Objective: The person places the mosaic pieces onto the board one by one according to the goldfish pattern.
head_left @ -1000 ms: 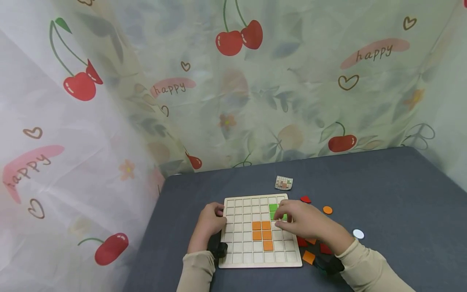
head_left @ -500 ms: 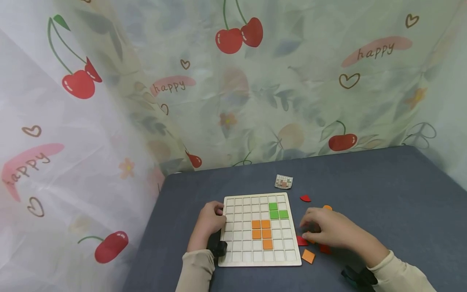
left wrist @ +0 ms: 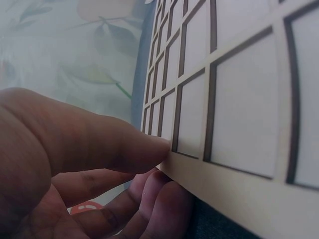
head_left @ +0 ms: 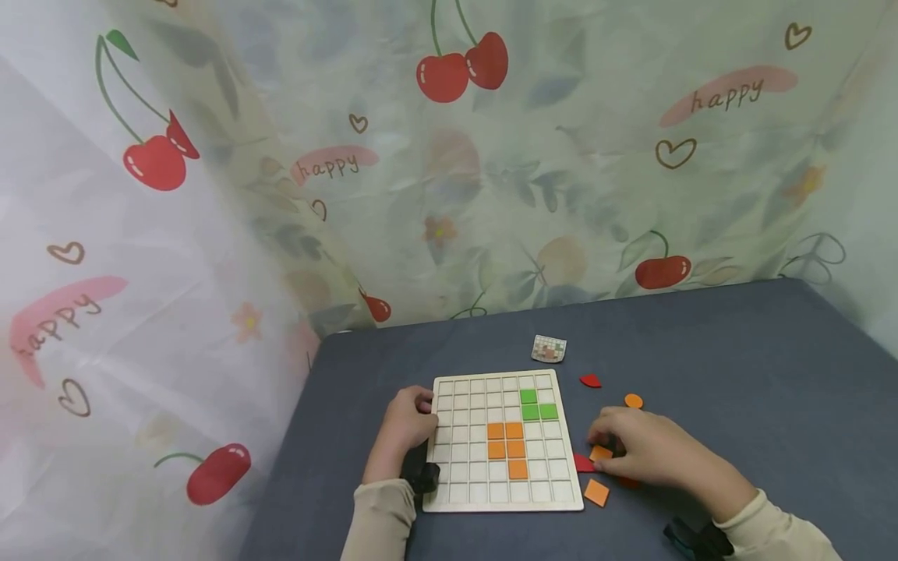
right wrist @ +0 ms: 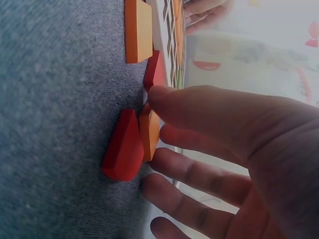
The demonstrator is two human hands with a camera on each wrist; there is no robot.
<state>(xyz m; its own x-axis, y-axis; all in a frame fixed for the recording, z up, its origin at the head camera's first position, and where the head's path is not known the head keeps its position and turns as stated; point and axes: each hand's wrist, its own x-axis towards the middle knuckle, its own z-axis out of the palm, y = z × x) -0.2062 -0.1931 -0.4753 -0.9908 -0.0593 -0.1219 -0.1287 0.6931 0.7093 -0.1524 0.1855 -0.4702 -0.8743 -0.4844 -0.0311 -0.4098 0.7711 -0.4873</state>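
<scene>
A pale wooden grid board [head_left: 463, 512] lies on the dark table, with orange and green square tiles set in some of its cells. My left hand [head_left: 407, 421] grips the board's left edge; in the left wrist view its thumb [left wrist: 134, 147] lies on the rim and the other fingers curl at the edge below. To the right of the board, my right hand [head_left: 648, 444] pinches a loose orange square tile [head_left: 600, 453] between thumb and fingers, low over the table. Red pieces lie close by: one red tile [head_left: 583, 463] at the board's edge, another red piece [right wrist: 124, 149] touching the orange tile.
Another orange tile [head_left: 596, 492] lies nearer me. Beyond the right hand are an orange disc [head_left: 634, 400] and a red wedge-shaped piece [head_left: 591, 381]. A small patterned card [head_left: 549, 348] lies behind the board. A printed curtain [head_left: 491, 195] hangs around the table [head_left: 758, 374].
My right hand has moved from above the green tiles rightward to the loose pieces, and its fingers have come down around the orange tile. The left hand has stayed on the board.
</scene>
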